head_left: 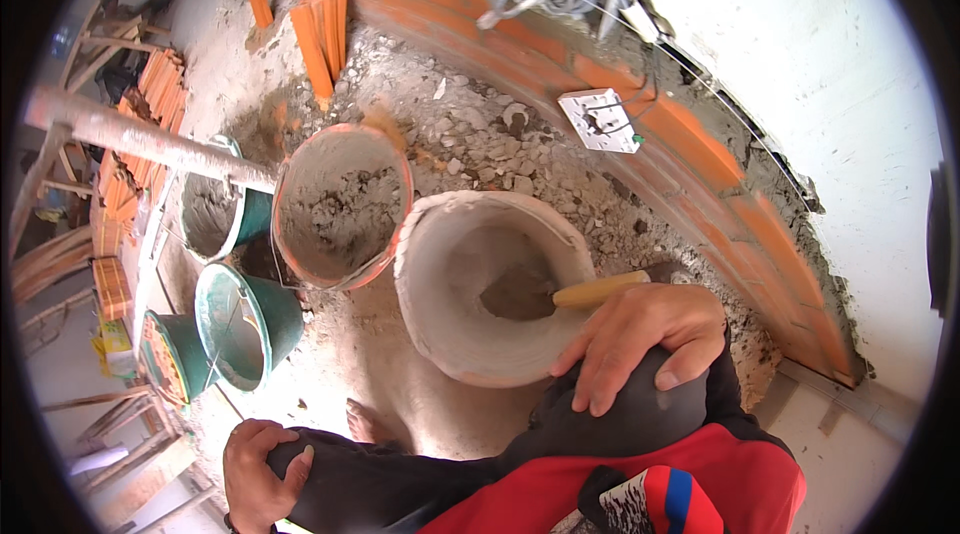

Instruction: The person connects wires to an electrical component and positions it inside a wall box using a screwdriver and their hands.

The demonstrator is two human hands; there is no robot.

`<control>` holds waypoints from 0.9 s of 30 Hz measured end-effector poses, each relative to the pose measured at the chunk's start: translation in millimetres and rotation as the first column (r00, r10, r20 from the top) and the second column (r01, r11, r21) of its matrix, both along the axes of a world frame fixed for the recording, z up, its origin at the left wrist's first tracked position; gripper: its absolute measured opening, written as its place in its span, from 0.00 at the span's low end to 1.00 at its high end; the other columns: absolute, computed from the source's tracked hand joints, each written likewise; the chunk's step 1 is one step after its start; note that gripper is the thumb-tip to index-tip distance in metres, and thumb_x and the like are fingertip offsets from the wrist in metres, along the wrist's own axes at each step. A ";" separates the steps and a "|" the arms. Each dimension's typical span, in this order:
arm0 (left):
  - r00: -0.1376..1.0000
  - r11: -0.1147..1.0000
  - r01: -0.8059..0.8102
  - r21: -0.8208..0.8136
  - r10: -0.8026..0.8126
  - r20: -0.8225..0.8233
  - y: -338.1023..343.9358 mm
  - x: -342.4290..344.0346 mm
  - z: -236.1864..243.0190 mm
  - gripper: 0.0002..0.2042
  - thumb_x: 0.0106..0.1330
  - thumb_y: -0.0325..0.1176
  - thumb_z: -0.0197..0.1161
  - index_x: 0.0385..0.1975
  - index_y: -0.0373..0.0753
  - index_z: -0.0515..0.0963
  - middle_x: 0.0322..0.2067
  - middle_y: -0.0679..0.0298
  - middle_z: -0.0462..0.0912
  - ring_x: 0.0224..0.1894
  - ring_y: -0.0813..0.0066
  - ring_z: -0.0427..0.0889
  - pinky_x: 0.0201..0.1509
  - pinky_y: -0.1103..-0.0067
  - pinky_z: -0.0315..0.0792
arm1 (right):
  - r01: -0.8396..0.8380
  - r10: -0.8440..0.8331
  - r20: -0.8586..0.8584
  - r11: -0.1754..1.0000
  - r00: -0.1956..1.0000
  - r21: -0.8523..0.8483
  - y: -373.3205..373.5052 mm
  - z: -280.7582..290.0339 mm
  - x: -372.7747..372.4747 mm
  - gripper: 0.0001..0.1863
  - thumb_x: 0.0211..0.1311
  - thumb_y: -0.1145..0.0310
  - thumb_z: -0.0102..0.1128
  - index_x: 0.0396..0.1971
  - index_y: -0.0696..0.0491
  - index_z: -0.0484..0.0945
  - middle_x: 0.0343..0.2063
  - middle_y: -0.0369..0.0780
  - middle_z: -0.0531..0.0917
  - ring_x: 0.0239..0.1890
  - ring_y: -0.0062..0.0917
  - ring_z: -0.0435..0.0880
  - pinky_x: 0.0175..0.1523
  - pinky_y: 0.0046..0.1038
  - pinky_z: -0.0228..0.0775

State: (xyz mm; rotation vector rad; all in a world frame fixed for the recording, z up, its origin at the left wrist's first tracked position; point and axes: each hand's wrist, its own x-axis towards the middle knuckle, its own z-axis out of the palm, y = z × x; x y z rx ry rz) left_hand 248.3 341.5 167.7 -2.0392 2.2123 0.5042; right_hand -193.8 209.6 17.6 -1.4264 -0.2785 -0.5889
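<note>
My right hand (pixel 650 339) lies draped over my dark-trousered right knee, fingers apart and holding nothing. Just beyond its knuckles, a tool with a pale wooden handle (pixel 598 289), seemingly a trowel, leans in a round mortar-caked bucket (pixel 430 334). The tool's mortar-grey blade (pixel 515 292) is down inside that bucket. At lower left, my left hand (pixel 262 469) rests on my other knee, thumb spread from the fingers, with nothing in it. An orange-rimmed bucket (pixel 405 174) holding grey mortar (pixel 350 214) stands left of the caked one.
Green buckets (pixel 285 324) stand at left, beneath a mortar-splashed pole (pixel 150 139). Rubble (pixel 490 149) lines a low orange brick wall (pixel 700 144), where a white electrical box (pixel 598 121) hangs on wires. Loose bricks (pixel 320 39) stand at the back; more bricks (pixel 155 99) are stacked far left.
</note>
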 end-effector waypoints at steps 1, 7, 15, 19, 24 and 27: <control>1.000 1.000 -0.014 0.025 0.014 0.007 4.9 9.7 3.1 0.12 0.46 0.29 0.76 0.31 0.35 0.84 0.37 0.51 0.86 0.39 0.51 0.85 0.48 0.63 0.77 | -0.016 0.016 0.002 1.000 1.000 -0.009 -0.5 2.1 4.6 0.26 0.63 0.62 0.56 0.53 0.68 0.80 0.49 0.53 0.86 0.55 0.49 0.84 0.70 0.51 0.66; 0.957 0.976 0.052 0.210 0.011 -0.290 14.6 69.2 13.6 0.16 0.39 0.34 0.82 0.29 0.38 0.88 0.37 0.55 0.89 0.42 0.53 0.87 0.49 0.66 0.80 | -0.023 0.022 -0.191 1.000 0.981 -0.004 5.9 37.3 45.3 0.24 0.65 0.62 0.57 0.51 0.67 0.82 0.47 0.54 0.87 0.54 0.49 0.86 0.70 0.53 0.65; 0.719 0.957 0.289 -0.028 -0.236 -0.653 38.1 187.6 -25.0 0.17 0.42 0.39 0.85 0.32 0.43 0.89 0.35 0.62 0.91 0.42 0.59 0.89 0.51 0.68 0.82 | -0.022 0.011 -0.383 0.999 0.924 -0.025 33.2 74.1 144.4 0.25 0.65 0.61 0.58 0.47 0.71 0.84 0.44 0.61 0.86 0.50 0.55 0.86 0.68 0.52 0.68; 0.619 0.930 0.360 -0.071 -0.295 -0.728 36.7 224.9 -29.3 0.16 0.49 0.41 0.82 0.35 0.45 0.88 0.39 0.67 0.90 0.44 0.61 0.87 0.49 0.71 0.81 | 0.088 -0.095 -0.382 0.995 0.919 -0.037 48.1 67.9 163.9 0.26 0.67 0.58 0.52 0.40 0.72 0.85 0.36 0.60 0.88 0.43 0.55 0.88 0.62 0.53 0.75; 0.513 0.872 0.477 -0.114 -0.381 -0.769 27.3 256.1 -52.9 0.15 0.50 0.44 0.80 0.35 0.46 0.88 0.40 0.69 0.89 0.45 0.63 0.86 0.48 0.71 0.81 | 0.500 -0.358 -0.679 0.866 0.641 0.015 75.4 92.1 194.8 0.30 0.64 0.51 0.55 0.30 0.69 0.86 0.27 0.56 0.87 0.40 0.53 0.88 0.56 0.52 0.78; 0.422 0.810 0.553 -0.198 -0.477 -0.771 10.5 259.4 -66.0 0.15 0.46 0.45 0.81 0.31 0.46 0.89 0.37 0.69 0.90 0.43 0.65 0.87 0.47 0.72 0.81 | 0.598 -0.395 -0.845 0.793 0.360 -0.116 81.7 118.2 212.6 0.31 0.62 0.46 0.60 0.29 0.67 0.87 0.29 0.54 0.88 0.41 0.52 0.88 0.57 0.47 0.77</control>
